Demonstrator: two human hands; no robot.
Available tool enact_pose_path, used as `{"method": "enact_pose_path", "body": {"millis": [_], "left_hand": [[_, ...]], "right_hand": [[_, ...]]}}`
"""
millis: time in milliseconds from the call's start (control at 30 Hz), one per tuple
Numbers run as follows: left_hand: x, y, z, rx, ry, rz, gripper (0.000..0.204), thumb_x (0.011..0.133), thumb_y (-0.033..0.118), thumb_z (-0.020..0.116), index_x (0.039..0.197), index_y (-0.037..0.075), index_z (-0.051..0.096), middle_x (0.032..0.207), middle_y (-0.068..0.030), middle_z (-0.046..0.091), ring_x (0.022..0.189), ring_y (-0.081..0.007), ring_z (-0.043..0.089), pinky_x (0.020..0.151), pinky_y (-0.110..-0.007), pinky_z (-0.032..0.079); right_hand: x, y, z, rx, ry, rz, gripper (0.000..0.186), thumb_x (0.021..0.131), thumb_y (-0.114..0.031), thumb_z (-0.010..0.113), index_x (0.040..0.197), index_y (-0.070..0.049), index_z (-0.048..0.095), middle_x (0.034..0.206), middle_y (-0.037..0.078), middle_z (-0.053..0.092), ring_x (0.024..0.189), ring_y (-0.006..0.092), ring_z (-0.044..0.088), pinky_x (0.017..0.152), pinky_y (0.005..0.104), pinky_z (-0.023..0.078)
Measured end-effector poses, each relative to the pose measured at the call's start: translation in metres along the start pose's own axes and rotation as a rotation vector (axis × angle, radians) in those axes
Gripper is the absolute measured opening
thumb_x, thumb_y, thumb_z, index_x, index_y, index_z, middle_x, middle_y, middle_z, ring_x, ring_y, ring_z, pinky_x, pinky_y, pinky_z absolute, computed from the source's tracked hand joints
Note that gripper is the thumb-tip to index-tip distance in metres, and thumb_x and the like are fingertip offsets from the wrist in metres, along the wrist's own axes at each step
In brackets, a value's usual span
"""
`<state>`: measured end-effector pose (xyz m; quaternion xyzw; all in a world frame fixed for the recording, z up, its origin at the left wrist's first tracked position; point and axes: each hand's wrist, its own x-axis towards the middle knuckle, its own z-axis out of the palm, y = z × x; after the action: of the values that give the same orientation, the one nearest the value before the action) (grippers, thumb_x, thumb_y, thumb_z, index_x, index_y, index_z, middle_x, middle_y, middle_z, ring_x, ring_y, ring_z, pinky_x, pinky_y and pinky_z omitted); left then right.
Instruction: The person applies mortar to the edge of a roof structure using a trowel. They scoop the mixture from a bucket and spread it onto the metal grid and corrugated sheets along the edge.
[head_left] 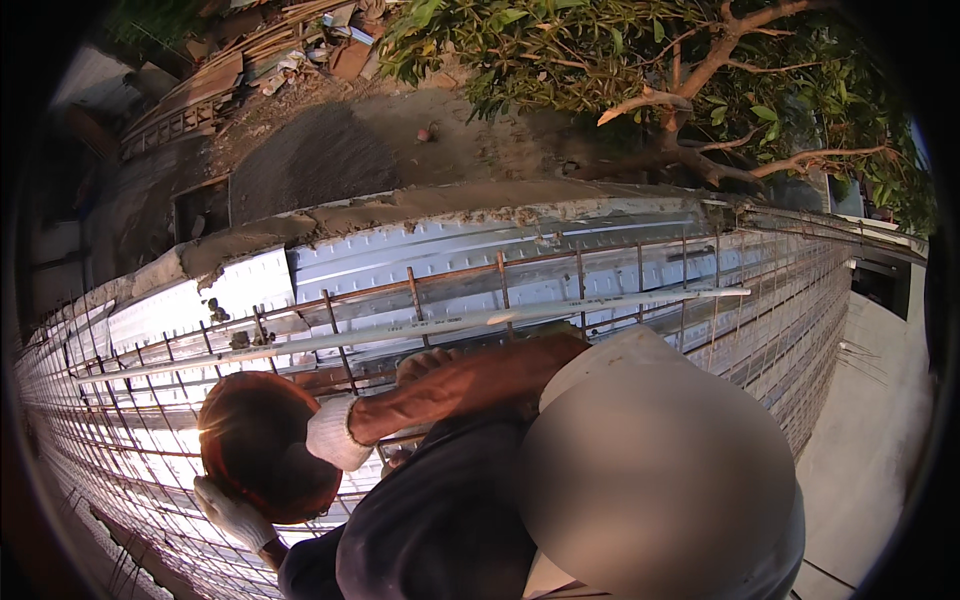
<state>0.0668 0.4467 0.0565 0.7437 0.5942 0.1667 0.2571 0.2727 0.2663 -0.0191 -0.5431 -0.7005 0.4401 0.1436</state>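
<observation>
Neither my left hand nor my right hand shows. Close in front, a co-worker in a pale cap (630, 350) crouches over the mesh. The co-worker's white-gloved hand (338, 433) reaches to the rim of a round reddish-brown bucket (222, 440), its fingertips dim against the dark inside. A second gloved hand (235, 515), below a dark sleeve, supports the bucket's lower side and seems to be the same person's. The bucket's mouth faces me; its contents are too dark to make out. Under it lies a steel rebar mesh (503, 280) over shiny metal decking (390, 255).
A long white plastic pipe (620, 299) lies across the rebar. Rough concrete (390, 209) edges the deck. Beyond and lower are a dark gravel heap (310, 155) and stacked planks (190, 100). Tree branches (690, 100) hang at the far right. A pale concrete surface (870, 400) borders the mesh.
</observation>
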Motion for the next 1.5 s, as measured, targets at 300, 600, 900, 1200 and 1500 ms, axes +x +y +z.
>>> {"method": "enact_pose_path", "body": {"millis": [300,600,900,1200,1500], "left_hand": [[-0.014,-0.033,-0.016,-0.251,0.104,-0.1,0.054,0.113,0.047,0.043,0.116,-0.005,0.06,0.099,-0.0117,0.06,0.09,-0.0195,0.054,0.084,-0.033,0.048],[-0.02,-0.003,-0.012,0.382,0.095,0.388,0.026,0.083,-0.01,0.051,0.107,-0.001,0.055,0.1,-0.0236,0.057,0.089,-0.0485,0.058,0.075,-0.051,0.05],[-0.005,0.024,-0.032,-0.087,-0.038,-0.228,0.051,0.086,0.044,0.081,0.093,-0.003,0.066,0.072,-0.0058,0.063,0.064,-0.0129,0.058,0.06,-0.031,0.049],[-0.021,0.0,-0.043,-0.343,-0.25,-0.585,0.028,0.082,0.003,0.065,0.109,-0.002,0.06,0.09,-0.0073,0.064,0.07,-0.0168,0.061,0.061,-0.031,0.05],[-0.022,0.156,-0.241,-0.11,-0.208,-0.477,0.047,0.081,0.008,0.067,0.124,-0.009,0.061,0.101,-0.0206,0.07,0.085,-0.0313,0.071,0.071,-0.044,0.059]], "right_hand": [[0.025,0.018,0.042,-0.419,0.472,-0.013,0.017,0.068,-0.022,0.073,0.079,-0.01,0.07,0.071,0.007,0.065,0.065,0.0249,0.069,0.054,0.0427,0.051],[-0.041,0.018,-0.037,-0.1,0.419,0.111,0.021,0.091,-0.027,0.069,0.098,-0.007,0.069,0.089,0.016,0.074,0.086,0.0367,0.075,0.074,0.0477,0.06],[-0.084,0.029,-0.065,0.385,0.419,0.325,0.038,0.087,-0.039,0.079,0.106,-0.006,0.074,0.095,0.019,0.076,0.091,0.0393,0.074,0.08,0.0453,0.059],[-0.202,-0.028,-0.117,0.309,0.322,0.754,0.042,0.087,-0.044,0.068,0.105,-0.006,0.072,0.092,0.02,0.074,0.087,0.04,0.072,0.075,0.0495,0.056],[-0.473,-0.217,-0.057,0.564,0.038,1.494,0.034,0.078,-0.025,0.07,0.104,-0.005,0.079,0.103,0.018,0.078,0.097,0.0347,0.076,0.081,0.0472,0.06]]}}
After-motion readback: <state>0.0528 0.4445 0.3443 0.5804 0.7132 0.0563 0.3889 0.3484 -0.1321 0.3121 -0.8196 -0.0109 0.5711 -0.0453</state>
